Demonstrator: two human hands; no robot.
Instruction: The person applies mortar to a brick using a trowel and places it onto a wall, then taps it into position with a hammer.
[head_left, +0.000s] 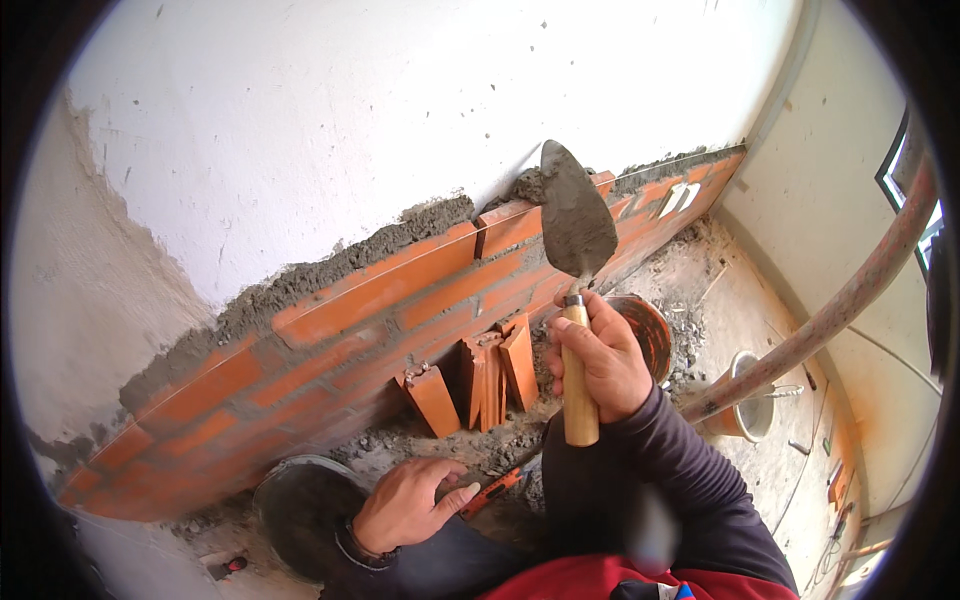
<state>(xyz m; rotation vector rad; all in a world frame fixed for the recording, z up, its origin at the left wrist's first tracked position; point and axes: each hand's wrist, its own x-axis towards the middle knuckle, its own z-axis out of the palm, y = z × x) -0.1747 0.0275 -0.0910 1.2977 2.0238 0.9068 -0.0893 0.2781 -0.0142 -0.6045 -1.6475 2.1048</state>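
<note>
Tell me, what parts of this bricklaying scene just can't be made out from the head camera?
- Dark pan: its near side is hidden by the left hand and sleeve.
- Orange bucket: mostly behind the right hand gripping the trowel.
- Orange tool under the left fingers: too little shows to identify.
- Far-right floor items: tiny, warped at the rim.

Brick, mortar and one crusty trowel

The trowel [577, 215] has a dull metal blade smeared with matt grey mortar and a smooth pale wood handle, gripped by the right hand [600, 355]. The bricks [370, 300] look matt orange clay, dusty, with rough wet mortar [330, 262] lumped along the top. The wall [380, 110] behind is smooth white plaster. The pan [300, 505] looks like dark rubber with a cement film, and the floor [730, 320] is gritty concrete.
</note>
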